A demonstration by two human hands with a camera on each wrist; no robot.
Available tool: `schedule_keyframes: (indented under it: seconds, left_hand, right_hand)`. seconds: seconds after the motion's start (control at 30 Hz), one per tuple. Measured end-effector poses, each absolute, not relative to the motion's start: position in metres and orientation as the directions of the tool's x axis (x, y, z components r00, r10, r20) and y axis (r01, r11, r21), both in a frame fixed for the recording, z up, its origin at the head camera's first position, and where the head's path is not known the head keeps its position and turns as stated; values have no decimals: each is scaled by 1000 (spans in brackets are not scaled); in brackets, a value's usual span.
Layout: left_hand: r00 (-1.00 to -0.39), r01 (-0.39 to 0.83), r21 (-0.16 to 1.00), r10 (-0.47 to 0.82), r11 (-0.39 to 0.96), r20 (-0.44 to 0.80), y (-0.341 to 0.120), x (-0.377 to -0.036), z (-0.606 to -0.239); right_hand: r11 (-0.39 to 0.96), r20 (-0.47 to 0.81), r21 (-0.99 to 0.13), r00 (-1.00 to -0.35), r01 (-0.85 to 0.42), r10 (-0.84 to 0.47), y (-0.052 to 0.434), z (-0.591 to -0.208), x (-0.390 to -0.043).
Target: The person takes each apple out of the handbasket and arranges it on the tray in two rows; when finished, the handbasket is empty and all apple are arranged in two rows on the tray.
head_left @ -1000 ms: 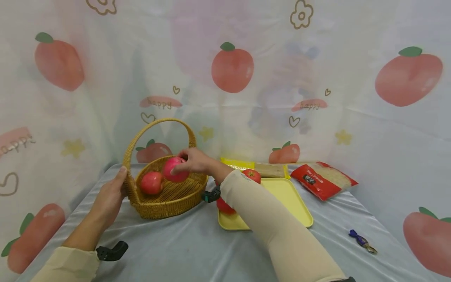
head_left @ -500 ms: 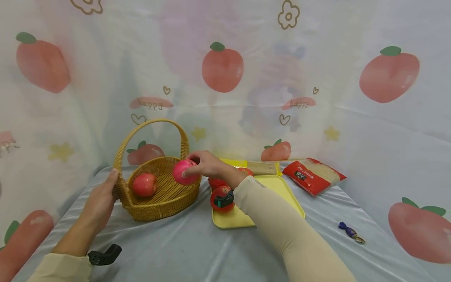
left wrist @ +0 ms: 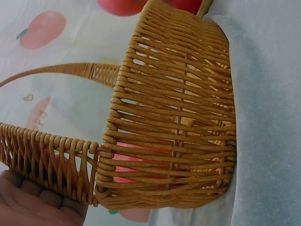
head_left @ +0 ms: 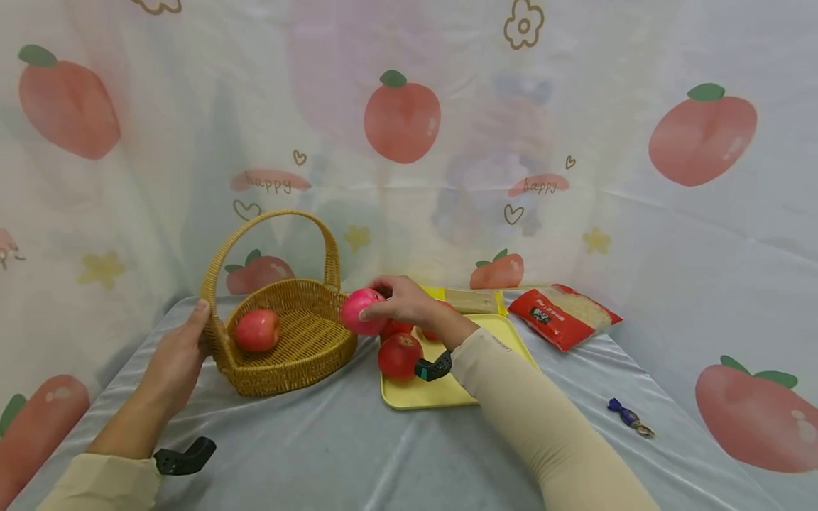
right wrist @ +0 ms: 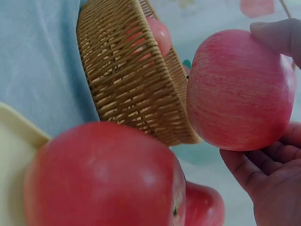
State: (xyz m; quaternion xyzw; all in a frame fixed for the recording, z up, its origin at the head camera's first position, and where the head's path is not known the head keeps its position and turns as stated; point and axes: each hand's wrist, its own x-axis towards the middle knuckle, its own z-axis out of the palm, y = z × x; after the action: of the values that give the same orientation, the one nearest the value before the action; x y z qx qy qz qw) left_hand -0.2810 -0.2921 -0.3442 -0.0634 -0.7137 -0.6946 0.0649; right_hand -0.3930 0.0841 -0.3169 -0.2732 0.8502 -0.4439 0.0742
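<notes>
Five round red apples in all — one pink-red apple (head_left: 359, 311) held at centre frame, one red apple (head_left: 257, 330) in the basket at left of centre, three on the tray, of which the front red apple (head_left: 399, 355) shows fully. One woven wicker basket (head_left: 300, 355). One flat yellow plastic tray (head_left: 505, 333). One red noodle packet (head_left: 562, 316) — right of centre. One blue-wrapped candy (head_left: 629, 416), lower right.

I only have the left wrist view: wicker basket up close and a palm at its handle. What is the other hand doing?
Observer: The right hand holds a pink apple just outside the basket rim, above the yellow tray.
Operator: Anything inside the basket?
Observer: One apple in basket.
Operator: What is on the tray?
Observer: More red apples; the nearest one sits at its front left corner.
</notes>
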Motion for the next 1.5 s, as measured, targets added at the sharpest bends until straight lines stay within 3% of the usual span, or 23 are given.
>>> schedule_keyframes:
  seconds: [0.8,1.5]
  left_hand:
    - [-985,173,985,-10,19,173,-291,-281,-344]
    - [-986,166,985,-17,36,167,-291,-281,-346]
  right_hand:
    - [453,84,-832,-879,-321,-470,152,-322,-370]
    - [532,90,-791,-917,-304,-389,205,-346,-356]
